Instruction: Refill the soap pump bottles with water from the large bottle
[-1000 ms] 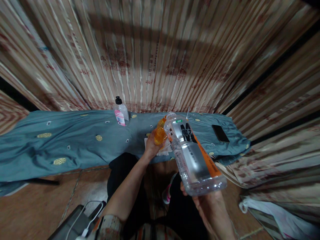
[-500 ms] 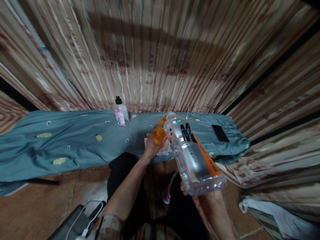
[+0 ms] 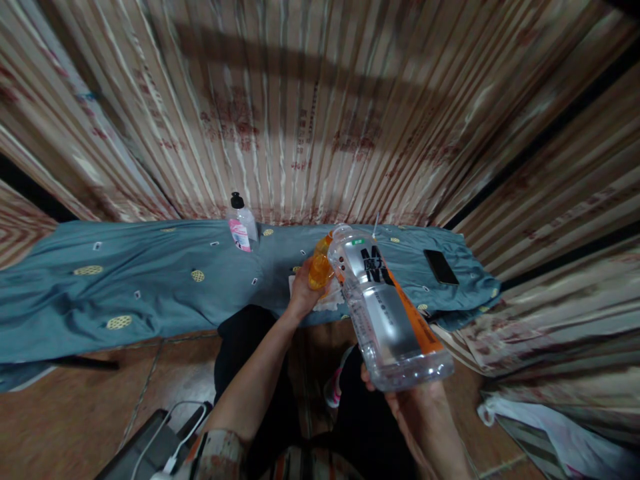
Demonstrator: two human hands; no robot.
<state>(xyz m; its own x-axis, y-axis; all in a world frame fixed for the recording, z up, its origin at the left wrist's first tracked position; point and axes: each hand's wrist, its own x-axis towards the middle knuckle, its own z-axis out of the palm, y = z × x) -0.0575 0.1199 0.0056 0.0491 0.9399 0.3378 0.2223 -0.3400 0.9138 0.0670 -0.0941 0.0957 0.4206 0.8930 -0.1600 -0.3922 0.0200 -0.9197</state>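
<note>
My left hand (image 3: 303, 292) is closed around a small orange bottle (image 3: 320, 267) at the middle of the bench. A large clear bottle (image 3: 385, 313) with a silver and orange label is held tilted by my right hand (image 3: 400, 393), which grips it near its base from below. The large bottle's neck points up and left and meets the top of the orange bottle; whether the two mouths touch I cannot tell. White tissue (image 3: 331, 299) lies beneath the orange bottle. Some fingers of my right hand are hidden behind the large bottle.
On the blue-green cloth (image 3: 165, 287) over the bench, a clear bottle with a black cap (image 3: 242, 227) stands left of centre. A black phone (image 3: 441, 267) lies at the right. Striped curtains (image 3: 300, 120) hang behind. Cables and a grey box (image 3: 145, 447) are at lower left.
</note>
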